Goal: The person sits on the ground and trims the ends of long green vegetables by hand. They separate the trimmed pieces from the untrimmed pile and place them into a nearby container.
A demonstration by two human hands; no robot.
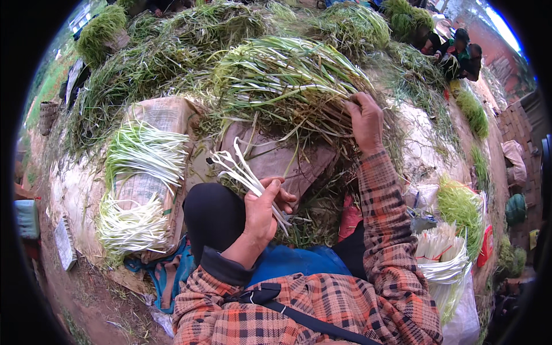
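Note:
My left hand (263,207) holds a few cleaned white stalks (243,170), like leek or garlic chives, above my left knee. Their loose ends fan out towards the upper left. My right hand (366,118) reaches forward to the right end of a large heap of untrimmed green stalks (284,73). Its thumb and fingers pinch stalks there, partly hidden by the hand. The heap rests on a pinkish woven sack (276,151). Left of my knee, two piles of cleaned stalks, one greener (146,151) and one whiter (133,224), lie on a wrapped woven-plastic bale (157,110).
Tied white stalk bundles (437,243) and pale green stalks (459,211) sit at my right. A red object (485,246) lies beside them. More green heaps (142,82) spread ahead. People (459,54) are at the far right. A grey block (64,243) lies at left.

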